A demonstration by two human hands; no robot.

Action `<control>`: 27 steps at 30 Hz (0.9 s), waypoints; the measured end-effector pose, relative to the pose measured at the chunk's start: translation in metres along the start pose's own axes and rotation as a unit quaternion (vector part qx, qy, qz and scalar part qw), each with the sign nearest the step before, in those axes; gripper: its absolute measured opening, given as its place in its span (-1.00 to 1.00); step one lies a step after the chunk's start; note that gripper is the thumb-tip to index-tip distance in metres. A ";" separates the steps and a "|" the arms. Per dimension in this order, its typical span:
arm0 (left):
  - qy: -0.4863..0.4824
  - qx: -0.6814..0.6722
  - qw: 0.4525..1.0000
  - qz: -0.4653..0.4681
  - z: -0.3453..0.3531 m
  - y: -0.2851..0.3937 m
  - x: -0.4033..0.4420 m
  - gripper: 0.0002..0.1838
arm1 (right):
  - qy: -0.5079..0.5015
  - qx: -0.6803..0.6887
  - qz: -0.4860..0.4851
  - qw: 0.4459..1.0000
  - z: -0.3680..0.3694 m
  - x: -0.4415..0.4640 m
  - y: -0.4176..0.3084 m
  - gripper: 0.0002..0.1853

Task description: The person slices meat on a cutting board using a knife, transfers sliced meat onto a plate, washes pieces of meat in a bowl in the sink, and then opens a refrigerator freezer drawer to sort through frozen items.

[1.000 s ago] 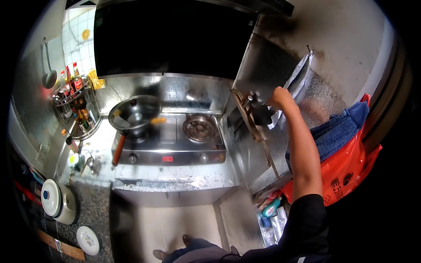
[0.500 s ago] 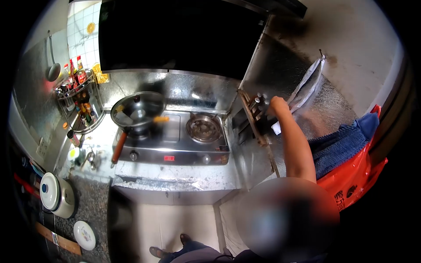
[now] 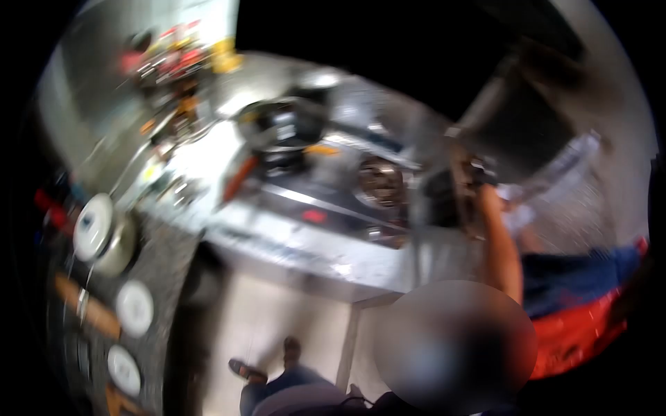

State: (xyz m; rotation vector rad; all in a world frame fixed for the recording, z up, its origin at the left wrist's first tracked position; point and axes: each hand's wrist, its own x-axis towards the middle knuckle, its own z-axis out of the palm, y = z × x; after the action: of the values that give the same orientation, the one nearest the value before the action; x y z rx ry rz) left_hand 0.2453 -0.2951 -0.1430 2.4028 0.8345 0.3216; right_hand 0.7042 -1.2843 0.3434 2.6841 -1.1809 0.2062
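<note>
My right hand [image 3: 491, 201] reaches out at the right, by the metal-covered wall. It is at a narrow brown-edged rack [image 3: 461, 177] with dark and shiny handle-like items [image 3: 479, 168] in it. Motion smears the fingers, so I cannot tell whether they grip one of these. A white cloth or plastic bag [image 3: 555, 177] hangs just beyond the hand. My left hand is out of view. On the left of the gas stove [image 3: 326, 191] sits a wok [image 3: 267, 135] with a glass lid and a wooden handle.
A corner shelf of bottles [image 3: 180, 76] stands at the back left. A white-lidded pot [image 3: 114, 239] and two white lids or plates [image 3: 134, 308] rest on the dark counter [image 3: 166, 263]. A blue towel [image 3: 576, 277] and a red bag [image 3: 576, 333] hang at the right.
The view has swung, so the stove and rack appear farther right and tilted. My right hand appears lower and farther right in view, still by the rack. Everything is more blurred.
</note>
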 end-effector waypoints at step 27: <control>0.010 0.125 0.969 -0.212 -0.305 -0.135 0.047 0.45 | -0.412 0.174 -0.672 0.590 0.053 -1.041 -0.428 -0.28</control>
State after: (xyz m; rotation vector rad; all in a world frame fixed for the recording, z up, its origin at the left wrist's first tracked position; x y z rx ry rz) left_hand 0.0951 -0.0452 0.0261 2.3633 1.4380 0.0722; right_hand 0.3255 -0.2732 0.0212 3.1184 1.2664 -1.2149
